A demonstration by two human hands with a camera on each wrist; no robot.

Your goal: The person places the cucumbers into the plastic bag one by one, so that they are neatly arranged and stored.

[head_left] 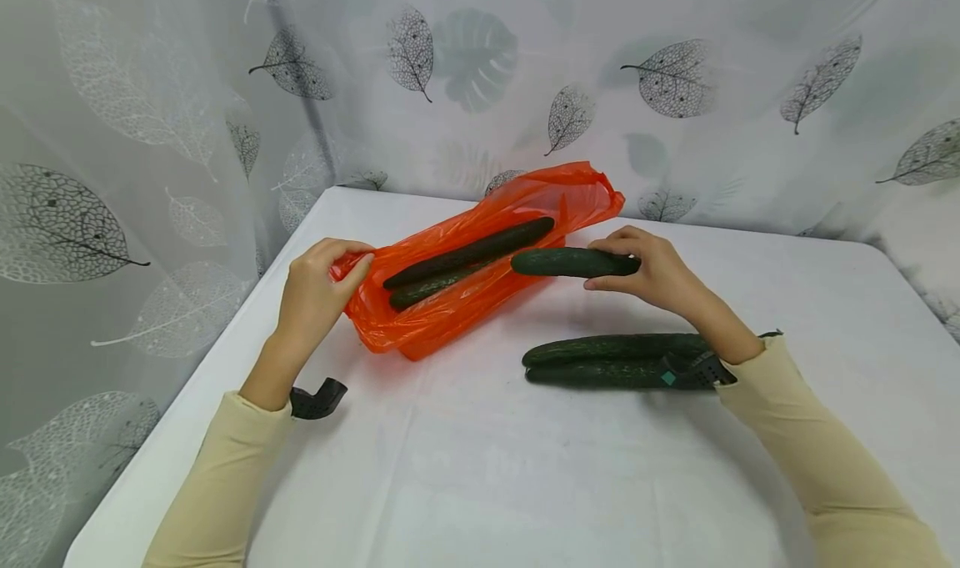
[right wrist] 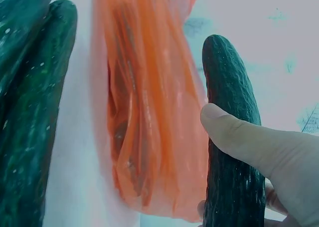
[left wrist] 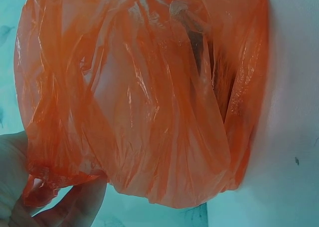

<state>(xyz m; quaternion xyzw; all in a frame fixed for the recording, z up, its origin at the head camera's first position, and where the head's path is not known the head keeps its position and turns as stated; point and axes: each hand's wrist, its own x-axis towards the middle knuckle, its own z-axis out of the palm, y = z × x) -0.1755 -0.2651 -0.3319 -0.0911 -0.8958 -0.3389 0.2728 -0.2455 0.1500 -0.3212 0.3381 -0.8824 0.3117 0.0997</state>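
An orange-red plastic bag (head_left: 442, 334) lies open on the table, with two dark green cucumbers (head_left: 472, 249) inside it. My left hand (head_left: 318, 289) pinches the bag's rim at its left end; the left wrist view shows the thin film (left wrist: 149, 137) bunched between thumb and fingers. Right of the bag, my right hand (head_left: 648, 268) holds another cucumber (head_left: 558, 262) above the table, its left tip close to the bag's near edge. In the right wrist view the thumb lies across this cucumber (right wrist: 232, 87). Two more cucumbers (head_left: 600, 361) lie side by side below the right forearm.
The white table (head_left: 480, 485) reaches back to a leaf-patterned curtain (head_left: 480, 76). Small black devices (head_left: 318, 399) are worn at both wrists. The right sleeve (head_left: 810, 434) passes over the right ends of the two lying cucumbers.
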